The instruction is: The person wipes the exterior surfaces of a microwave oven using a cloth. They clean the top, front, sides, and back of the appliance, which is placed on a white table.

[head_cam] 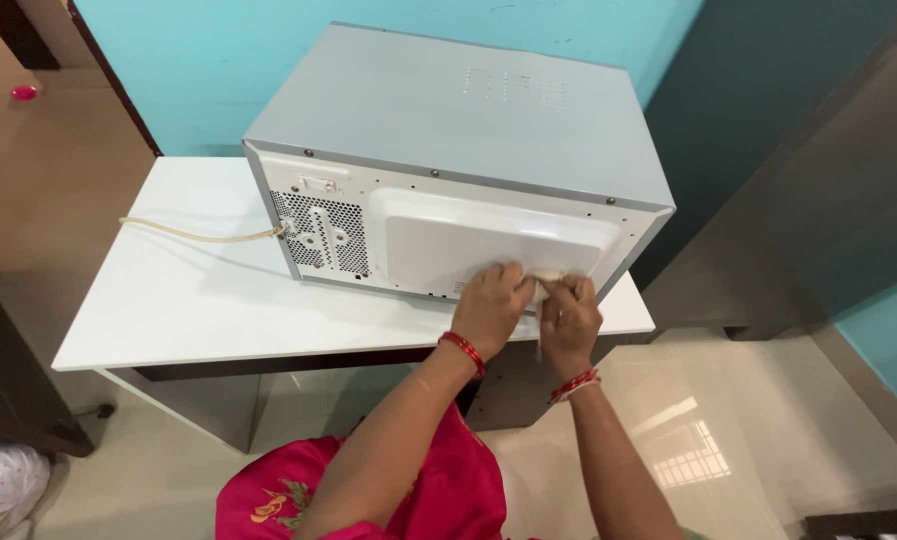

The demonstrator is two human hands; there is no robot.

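A flat white rectangular table (188, 300) stands against a turquoise painted wall (198, 60). A beige cord (193, 235) trails across the tabletop. Below lies a glossy cream tiled floor (728, 430). A small pink round object (24, 92) sits far left on a tan surface.

Single head cam, looks steeply down, close on microwave (448, 170) rear and white table (178, 300).

Turquoise wall (198, 60), white table (188, 300), glossy pale tiled floor (768, 430) with window reflection, dark door (798, 180) right.
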